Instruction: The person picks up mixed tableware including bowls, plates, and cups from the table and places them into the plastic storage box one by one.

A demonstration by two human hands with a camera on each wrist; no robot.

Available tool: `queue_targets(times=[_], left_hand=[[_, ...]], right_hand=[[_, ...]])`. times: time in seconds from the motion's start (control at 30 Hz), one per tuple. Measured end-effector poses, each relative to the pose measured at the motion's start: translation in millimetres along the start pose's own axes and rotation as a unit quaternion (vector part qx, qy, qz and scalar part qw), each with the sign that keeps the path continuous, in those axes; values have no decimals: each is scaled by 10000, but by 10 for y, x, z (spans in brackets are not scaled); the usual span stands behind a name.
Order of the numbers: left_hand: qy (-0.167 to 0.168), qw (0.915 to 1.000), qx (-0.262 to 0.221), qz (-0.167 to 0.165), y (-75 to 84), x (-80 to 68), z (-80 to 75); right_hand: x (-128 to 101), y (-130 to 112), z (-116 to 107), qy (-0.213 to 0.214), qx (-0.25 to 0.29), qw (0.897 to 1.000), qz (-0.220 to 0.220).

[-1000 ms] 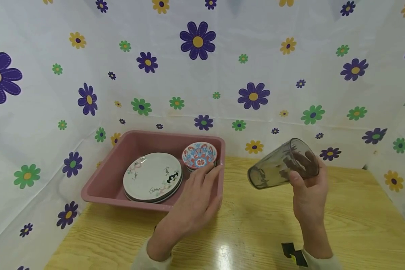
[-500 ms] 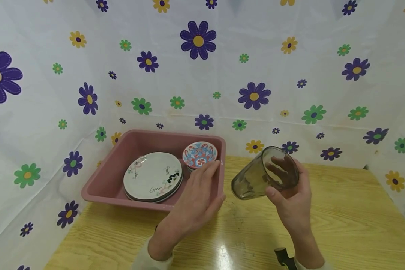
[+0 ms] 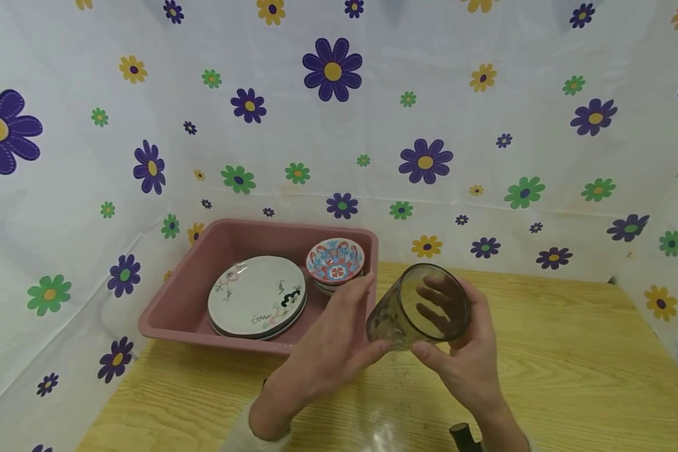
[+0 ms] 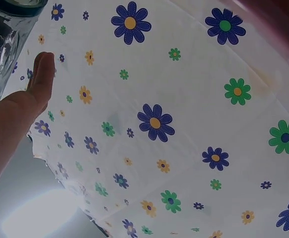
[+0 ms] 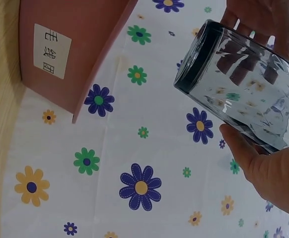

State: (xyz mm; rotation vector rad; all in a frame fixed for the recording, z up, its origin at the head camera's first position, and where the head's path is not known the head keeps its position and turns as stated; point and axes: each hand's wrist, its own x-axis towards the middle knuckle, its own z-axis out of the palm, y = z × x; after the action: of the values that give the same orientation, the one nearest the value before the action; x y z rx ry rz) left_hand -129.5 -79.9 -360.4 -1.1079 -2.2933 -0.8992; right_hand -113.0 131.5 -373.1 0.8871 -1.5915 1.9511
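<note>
A grey-tinted drinking glass (image 3: pixel 392 314) is tilted above the table, its mouth facing me. My right hand (image 3: pixel 474 361) grips it, with the thumb on the near side and the fingers showing through the glass behind. In the right wrist view the same glass (image 5: pixel 253 84) shows its thick dark base. My left hand (image 3: pixel 328 351) is held over the tub's near right corner with its fingers straight. Its thumb tip overlaps the glass base in the head view; I cannot tell whether they touch. The left wrist view shows the left hand (image 4: pixel 20 109) beside the glass (image 4: pixel 10 44).
A pink tub (image 3: pixel 175 301) stands on the wooden table (image 3: pixel 570 376) at left. In it lie stacked white plates (image 3: pixel 254 295) and stacked patterned bowls (image 3: pixel 335 260). A label with writing (image 5: pixel 52 50) is on the tub's side. Flowered sheeting (image 3: pixel 367 125) surrounds the table.
My right hand has brought the glass leftward and down, toward the left hand, turning its mouth more toward me. The left thumb has spread out toward the glass. Plates and bowls have stayed put.
</note>
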Motion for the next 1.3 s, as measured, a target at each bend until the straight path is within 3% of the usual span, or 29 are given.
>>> queue_targets(times=[0.4,0.73,1.3], left_hand=[[-62,9999,-25,108,8,0,-3],[-71,9989,378,274,22,-1,-11],[-175,9988,168,416,6,-17,-26]], right_hand=[[-12,28,53,-39,-196,9998,-52],[-50,57,122,-80,-821,9962,-281],[-66,71,179,-395,-983,9919,-701]])
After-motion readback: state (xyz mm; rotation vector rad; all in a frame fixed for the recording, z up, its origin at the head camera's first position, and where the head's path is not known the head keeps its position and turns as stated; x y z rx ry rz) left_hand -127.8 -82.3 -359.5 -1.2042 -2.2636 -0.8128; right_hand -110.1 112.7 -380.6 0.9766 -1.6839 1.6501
